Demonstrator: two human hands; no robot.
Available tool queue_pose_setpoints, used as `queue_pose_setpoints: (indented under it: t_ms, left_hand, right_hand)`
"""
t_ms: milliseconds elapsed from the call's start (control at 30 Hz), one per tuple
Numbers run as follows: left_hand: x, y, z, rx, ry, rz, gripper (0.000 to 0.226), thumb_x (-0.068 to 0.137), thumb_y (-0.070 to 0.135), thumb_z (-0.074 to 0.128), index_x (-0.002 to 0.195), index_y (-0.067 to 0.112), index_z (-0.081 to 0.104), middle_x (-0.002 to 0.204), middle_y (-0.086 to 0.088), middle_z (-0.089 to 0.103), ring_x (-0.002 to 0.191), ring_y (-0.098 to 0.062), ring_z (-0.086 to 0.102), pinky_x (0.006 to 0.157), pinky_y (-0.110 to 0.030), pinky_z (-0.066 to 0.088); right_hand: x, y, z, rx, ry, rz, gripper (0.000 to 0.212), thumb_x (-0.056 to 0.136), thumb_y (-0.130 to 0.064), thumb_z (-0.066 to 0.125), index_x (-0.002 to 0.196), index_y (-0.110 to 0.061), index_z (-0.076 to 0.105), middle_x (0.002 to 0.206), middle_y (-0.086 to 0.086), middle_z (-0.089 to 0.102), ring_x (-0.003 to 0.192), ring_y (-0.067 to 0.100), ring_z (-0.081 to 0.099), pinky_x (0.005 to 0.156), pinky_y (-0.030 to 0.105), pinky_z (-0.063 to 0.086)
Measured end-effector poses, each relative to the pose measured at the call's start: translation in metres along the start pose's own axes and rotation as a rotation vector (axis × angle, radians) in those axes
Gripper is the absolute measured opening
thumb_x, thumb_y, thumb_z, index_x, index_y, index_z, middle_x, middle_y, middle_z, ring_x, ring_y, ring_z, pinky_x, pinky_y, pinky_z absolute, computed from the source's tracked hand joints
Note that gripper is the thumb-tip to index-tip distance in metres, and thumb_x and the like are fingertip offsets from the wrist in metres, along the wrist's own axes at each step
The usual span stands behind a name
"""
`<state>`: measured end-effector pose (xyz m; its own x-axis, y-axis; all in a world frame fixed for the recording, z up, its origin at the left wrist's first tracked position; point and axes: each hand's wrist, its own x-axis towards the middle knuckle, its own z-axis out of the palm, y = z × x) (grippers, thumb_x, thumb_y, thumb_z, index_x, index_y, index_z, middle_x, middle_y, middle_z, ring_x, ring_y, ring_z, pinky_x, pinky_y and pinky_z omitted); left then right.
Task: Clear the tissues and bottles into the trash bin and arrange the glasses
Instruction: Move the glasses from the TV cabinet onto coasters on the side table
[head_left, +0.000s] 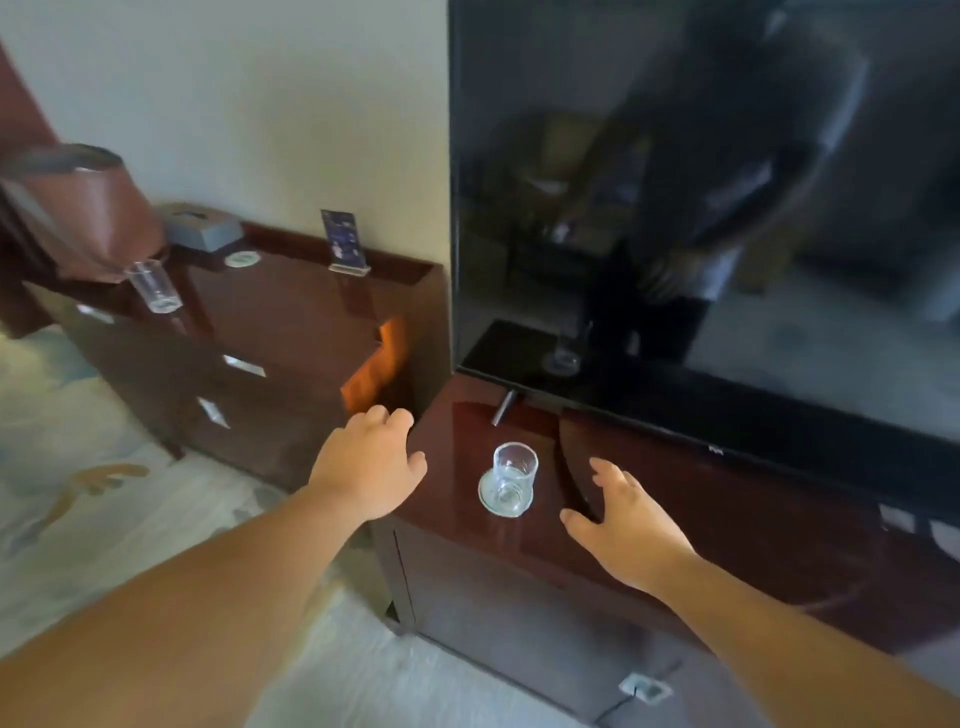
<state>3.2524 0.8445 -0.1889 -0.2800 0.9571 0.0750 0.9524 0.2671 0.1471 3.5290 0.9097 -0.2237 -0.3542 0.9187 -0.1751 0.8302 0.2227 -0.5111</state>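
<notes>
A clear drinking glass (512, 474) stands upright on a round coaster (488, 498) on the glossy brown TV cabinet (727, 509). My right hand (626, 525) hovers just right of it, fingers spread and holding nothing. At the cabinet's left corner my left hand (371, 465) reaches out, fingers loosely curled and empty. A second clear glass (153, 287) stands on the lower dresser (291, 312) at the far left, near an empty coaster (242, 258). A brown leather bin (85, 213) sits on the dresser's left end.
A large black TV (701, 208) stands on the cabinet right behind the glass, its metal foot (503, 408) close by. A grey tissue box (200, 226) and a small card stand (345, 244) line the dresser's back. Patterned carpet (78, 467) lies below.
</notes>
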Motion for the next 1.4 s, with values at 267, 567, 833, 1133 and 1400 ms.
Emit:
queue_pose_setpoints:
  t_ms: [267,567,833,1133,1400]
  left_hand:
    - [0.030,0.002,0.041,-0.038,-0.088,0.175,0.044,0.090,0.040,0.049,0.128,0.018,0.049,0.118,-0.005,0.056,0.106,-0.026,0.054,0.084,-0.039,0.048]
    - [0.057,-0.003,0.087,-0.092,-0.175,0.222,0.050,0.089,0.039,0.050,0.133,0.017,0.043,0.123,-0.006,0.055,0.109,-0.027,0.053,0.086,-0.040,0.048]
    - [0.094,-0.007,0.132,-0.089,-0.275,0.337,0.047,0.088,0.040,0.050,0.130,0.019,0.043,0.121,-0.004,0.055,0.109,-0.026,0.052,0.089,-0.041,0.046]
    - [0.126,-0.012,0.167,-0.105,-0.365,0.457,0.048,0.088,0.040,0.049,0.131,0.020,0.041,0.124,-0.002,0.052,0.113,-0.024,0.049,0.091,-0.039,0.044]
    - [0.146,-0.015,0.177,-0.098,-0.406,0.468,0.046,0.089,0.041,0.050,0.129,0.018,0.046,0.122,-0.002,0.053,0.113,-0.024,0.049,0.091,-0.040,0.045]
  right_hand:
    - [0.007,-0.004,0.043,0.060,0.018,0.122,0.081,0.082,-0.054,0.061,0.147,-0.026,0.024,0.143,-0.006,0.041,0.082,0.007,0.056,0.077,0.026,0.052]
    - [0.052,0.000,0.086,0.177,-0.006,0.170,0.089,0.074,-0.060,0.063,0.148,-0.027,0.023,0.145,-0.006,0.038,0.084,0.007,0.055,0.064,0.016,0.044]
    - [0.081,0.012,0.136,0.551,0.117,0.323,0.114,0.050,-0.071,0.071,0.146,-0.033,0.023,0.148,-0.013,0.035,0.130,0.002,0.039,0.102,0.024,0.038]
    - [0.109,-0.008,0.156,0.657,0.212,0.314,0.077,0.055,-0.046,0.080,0.121,-0.052,0.042,0.117,-0.026,0.056,0.106,-0.001,0.057,0.091,0.035,0.052]
    - [0.108,-0.013,0.152,0.585,0.311,0.422,0.057,0.060,-0.048,0.077,0.108,-0.049,0.046,0.097,-0.031,0.060,0.086,-0.004,0.060,0.075,0.028,0.053]
